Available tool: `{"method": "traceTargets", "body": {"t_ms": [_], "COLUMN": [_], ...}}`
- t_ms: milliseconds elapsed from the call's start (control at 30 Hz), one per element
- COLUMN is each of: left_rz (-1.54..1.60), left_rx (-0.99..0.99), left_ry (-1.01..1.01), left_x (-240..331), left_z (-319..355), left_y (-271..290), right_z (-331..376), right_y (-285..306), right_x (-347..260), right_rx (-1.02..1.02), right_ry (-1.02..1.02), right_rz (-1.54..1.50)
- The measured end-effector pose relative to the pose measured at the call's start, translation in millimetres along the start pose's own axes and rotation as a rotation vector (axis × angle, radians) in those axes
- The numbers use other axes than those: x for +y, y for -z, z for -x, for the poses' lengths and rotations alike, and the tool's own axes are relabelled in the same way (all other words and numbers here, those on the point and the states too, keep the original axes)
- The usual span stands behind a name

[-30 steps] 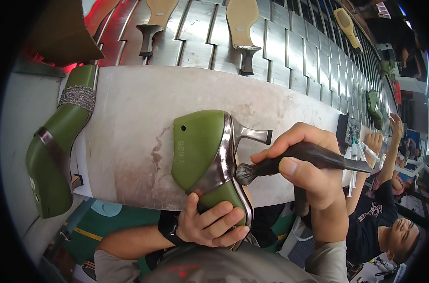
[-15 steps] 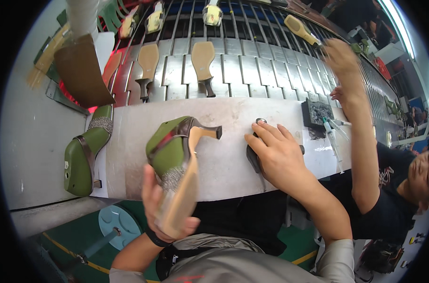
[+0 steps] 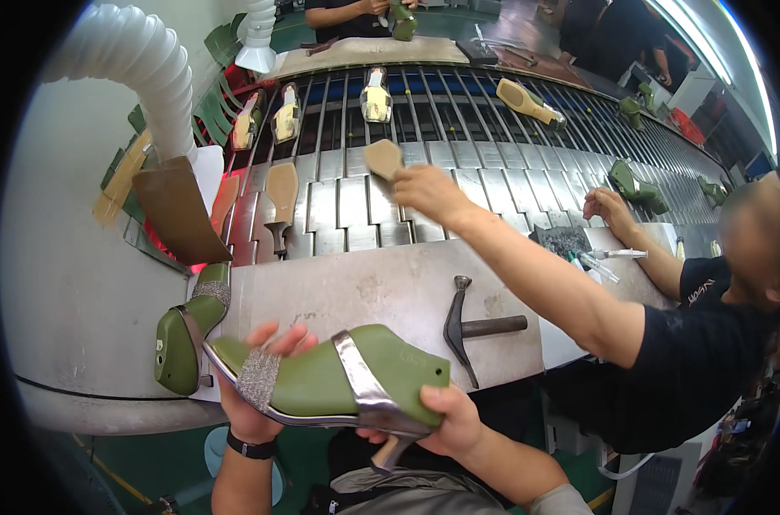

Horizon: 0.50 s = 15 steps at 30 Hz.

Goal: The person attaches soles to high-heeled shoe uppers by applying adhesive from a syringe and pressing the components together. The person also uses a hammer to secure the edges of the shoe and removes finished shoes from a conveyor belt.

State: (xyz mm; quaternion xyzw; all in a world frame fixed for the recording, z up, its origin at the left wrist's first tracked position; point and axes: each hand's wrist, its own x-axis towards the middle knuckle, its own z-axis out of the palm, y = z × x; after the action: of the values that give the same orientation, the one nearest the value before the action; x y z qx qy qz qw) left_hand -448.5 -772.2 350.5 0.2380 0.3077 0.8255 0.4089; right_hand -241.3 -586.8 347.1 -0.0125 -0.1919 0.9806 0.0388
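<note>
I hold a green shoe last dressed as a sandal [image 3: 321,382], with a silver strap, a glittery toe band and a thin heel, lying sideways over the near edge of the steel worktable [image 3: 355,292]. My left hand [image 3: 252,416] supports it from below at the toe end, fingers showing behind it. At the heel end my right hand [image 3: 454,421] grips it. A dark hammer [image 3: 476,326] lies on the table just beyond, untouched.
A second green sandal on a last [image 3: 179,339] rests at the table's left corner. A co-worker's arm [image 3: 527,275] reaches from the right across to the slatted conveyor [image 3: 338,197], holding a tan sole [image 3: 383,157]. Other soles and shoes ride the conveyor. A white duct hose [image 3: 141,60] hangs at left.
My right hand has left the hammer on the table and taken the sandal's heel end. The sandal has turned to lie sideways. The co-worker's arm now stretches over the conveyor.
</note>
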Motion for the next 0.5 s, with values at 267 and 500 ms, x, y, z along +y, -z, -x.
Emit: {"method": "traceTargets", "body": {"t_ms": [267,500], "left_rz": [-1.374,-1.875], "left_rx": [0.204,-0.064], "left_ry": [-0.028,-0.249], "left_x": [-21.0,-39.5], "left_z": [-14.5,-11.2], "left_y": [28.1,15.2], "right_z": [-46.7,-113.2], "right_y": [-18.1,9.8], "right_x": [-19.2,-69.3], "right_rx": [0.303,0.49], "right_ry": [0.3,0.301], "right_rz": [1.448,0.633]}}
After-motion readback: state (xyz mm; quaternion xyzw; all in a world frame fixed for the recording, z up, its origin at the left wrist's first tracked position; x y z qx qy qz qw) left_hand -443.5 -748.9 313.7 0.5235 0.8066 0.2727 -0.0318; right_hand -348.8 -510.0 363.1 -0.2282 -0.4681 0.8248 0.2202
